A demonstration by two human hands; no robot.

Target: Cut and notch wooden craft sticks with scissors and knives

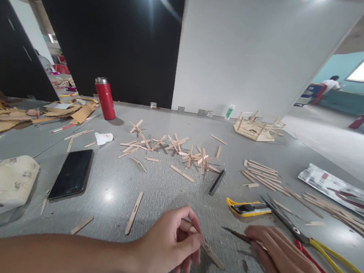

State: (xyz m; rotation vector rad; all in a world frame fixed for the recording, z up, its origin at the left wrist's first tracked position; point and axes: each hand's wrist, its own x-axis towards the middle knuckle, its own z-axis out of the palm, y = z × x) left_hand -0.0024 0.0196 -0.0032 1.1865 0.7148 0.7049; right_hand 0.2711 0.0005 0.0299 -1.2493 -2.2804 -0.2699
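My left hand [178, 243] pinches a wooden craft stick [214, 257] between thumb and fingers, its far end angled down toward the right. On the right, my right hand [282, 262] has its fingers closed over a thin dark pointed tool [236, 234]; the tool's rear end is hidden under the hand. A yellow box cutter [249, 208] lies just beyond that hand. Shears with red and yellow handles [302, 238] lie beside it on the right. A loose craft stick with a slot [134, 213] rests on the table left of my left hand.
Crossed-stick pieces [174, 146] and a black pen [217, 182] lie mid-table. Several craft sticks [263, 174] are on the right, near a white packet [340, 189]. A phone [71, 173], red flask [105, 99] and cardboard scraps [82, 112] sit left. A stick-built frame [255, 129] stands behind.
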